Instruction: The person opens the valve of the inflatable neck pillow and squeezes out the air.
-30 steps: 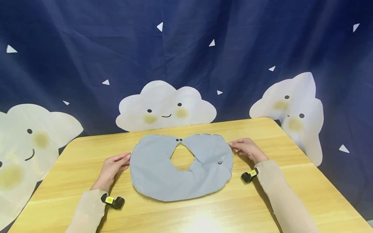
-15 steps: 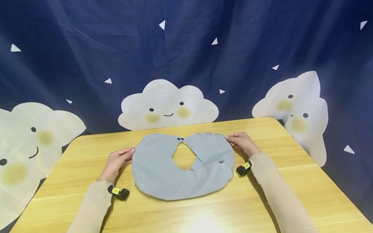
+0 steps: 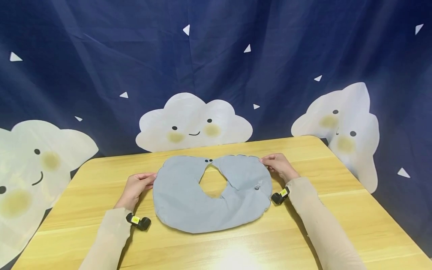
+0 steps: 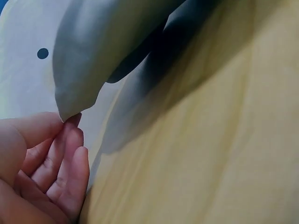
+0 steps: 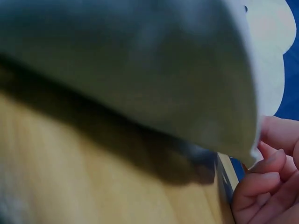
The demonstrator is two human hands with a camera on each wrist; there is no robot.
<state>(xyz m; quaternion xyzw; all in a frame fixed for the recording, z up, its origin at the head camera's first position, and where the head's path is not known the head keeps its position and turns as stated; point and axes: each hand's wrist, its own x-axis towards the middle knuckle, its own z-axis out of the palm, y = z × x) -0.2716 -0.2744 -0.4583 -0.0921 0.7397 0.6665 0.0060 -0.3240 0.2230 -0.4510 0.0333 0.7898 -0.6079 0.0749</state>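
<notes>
A grey inflatable neck pillow (image 3: 189, 210) lies across the middle of the table, its two ends meeting at the far side by a pair of dark snaps (image 3: 209, 161). On its right half sits a small clear valve (image 3: 257, 187). My left hand (image 3: 135, 187) pinches the pillow's left edge between thumb and fingertips; in the left wrist view that edge (image 4: 77, 93) is lifted off the wood. With thumb and fingers, my right hand (image 3: 279, 165) pinches the upper right edge, and the right wrist view shows the pillow's underside (image 5: 187, 102) raised there as well.
The wooden table (image 3: 337, 217) has its far edge against a dark blue curtain (image 3: 216, 48) printed with white clouds. A small black camera is strapped to each sleeve, the left one (image 3: 139, 222) and the right one (image 3: 280, 195).
My right hand has moved up along the pillow's right edge, away from me. The left hand has shifted slightly farther up the left edge. The pillow lies nearly as before.
</notes>
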